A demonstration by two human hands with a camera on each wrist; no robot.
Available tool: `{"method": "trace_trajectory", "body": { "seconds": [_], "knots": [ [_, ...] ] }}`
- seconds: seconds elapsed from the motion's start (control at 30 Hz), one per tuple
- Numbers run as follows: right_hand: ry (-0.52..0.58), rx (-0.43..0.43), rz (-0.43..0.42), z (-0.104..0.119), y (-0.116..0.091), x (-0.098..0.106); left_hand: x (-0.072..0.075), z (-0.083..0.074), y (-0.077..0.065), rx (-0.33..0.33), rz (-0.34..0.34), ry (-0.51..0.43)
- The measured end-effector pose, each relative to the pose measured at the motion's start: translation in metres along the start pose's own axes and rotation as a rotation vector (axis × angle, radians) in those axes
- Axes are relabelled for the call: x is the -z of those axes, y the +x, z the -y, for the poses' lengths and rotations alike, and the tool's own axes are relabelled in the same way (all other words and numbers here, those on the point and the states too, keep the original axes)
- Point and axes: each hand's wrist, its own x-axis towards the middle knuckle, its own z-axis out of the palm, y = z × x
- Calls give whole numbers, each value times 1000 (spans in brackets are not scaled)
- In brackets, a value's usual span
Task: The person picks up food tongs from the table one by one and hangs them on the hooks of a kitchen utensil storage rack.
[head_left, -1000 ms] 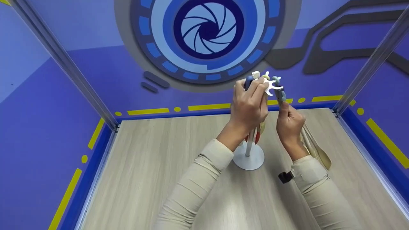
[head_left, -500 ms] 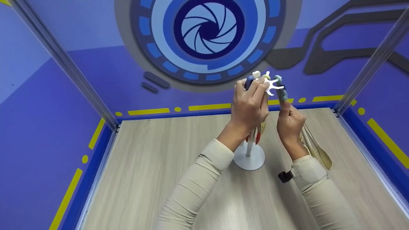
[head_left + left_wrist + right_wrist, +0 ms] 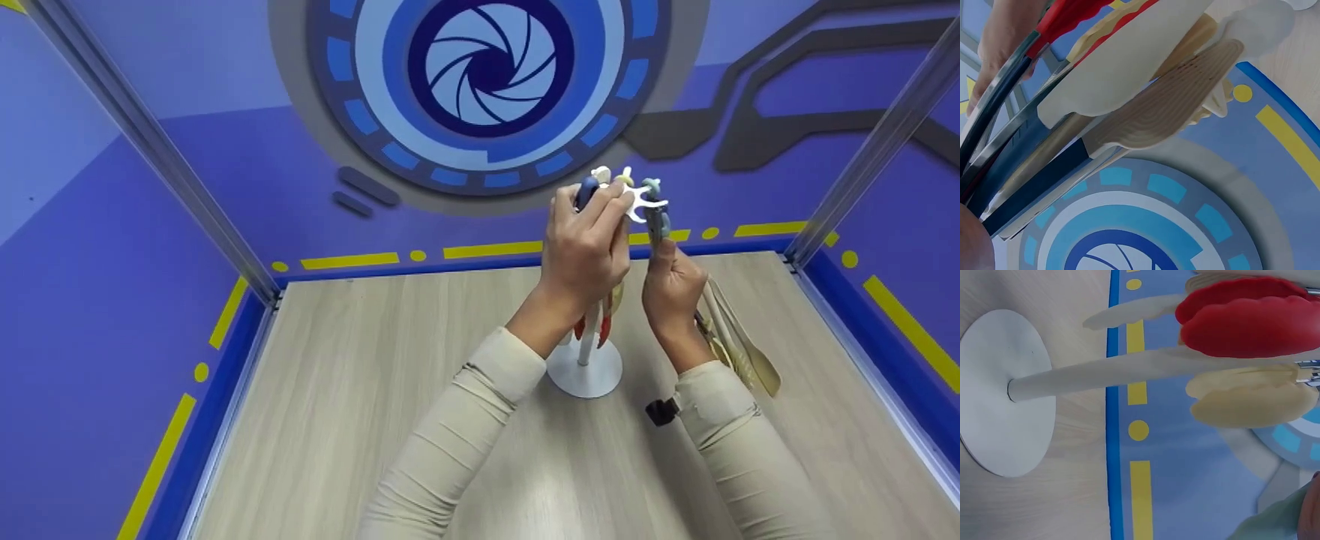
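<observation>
While the left hand [image 3: 589, 240] curls its fingers round the top of the white rack [image 3: 1100, 376], the right hand [image 3: 673, 289] grips a slim utensil [image 3: 657, 227] just beside the hooks [image 3: 637, 201]; hanging it seems the step in hand, probably calling for careful seating next. Scalloped red tongs [image 3: 1252, 320] and a ribbed spatula [image 3: 1168, 101] hang below. Farther off, a smooth tan spoon [image 3: 763, 373] lies on the wood-grain table [image 3: 352, 375].

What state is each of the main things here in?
Stand: upright on the table.
Red-tipped tongs: hanging tips down.
Cream-tipped tongs: hanging tips down.
Brown spatula: hanging blade down.
Tan utensil: lying on the table.
Left hand: curled around the stand's top.
Right hand: holding a grey handle.
</observation>
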Motion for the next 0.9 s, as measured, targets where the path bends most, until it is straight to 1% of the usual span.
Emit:
{"method": "trace_trajectory", "body": {
  "seconds": [0.17,0.27,0.37,0.43,0.47,0.53,0.6,0.67,0.73,0.8,0.9],
  "knots": [
    [18,-8,-1,1,-5,-5,6,0,3,-14,40,14],
    [38,-13,-7,1,-7,-7,10,0,5,-33,69,18],
    [47,-43,-4,0,-11,-9,15,1,8,-50,100,15],
    [45,-66,6,-6,-14,-12,18,3,10,-56,121,9],
    [51,-79,15,-6,-15,-14,20,5,11,-56,133,4],
    [53,-96,28,-5,-17,-16,25,7,13,-56,169,-1],
    [51,-90,37,-4,-18,-18,29,8,16,-56,209,-11],
    [51,-85,47,3,-17,-18,34,9,18,-53,254,-21],
    [43,-80,46,4,-17,-18,38,10,22,-54,298,-30],
    [45,-82,43,4,-17,-17,40,11,25,-58,341,-53],
    [61,-106,34,5,-16,-15,42,12,29,-70,405,-103]
  ]
}}
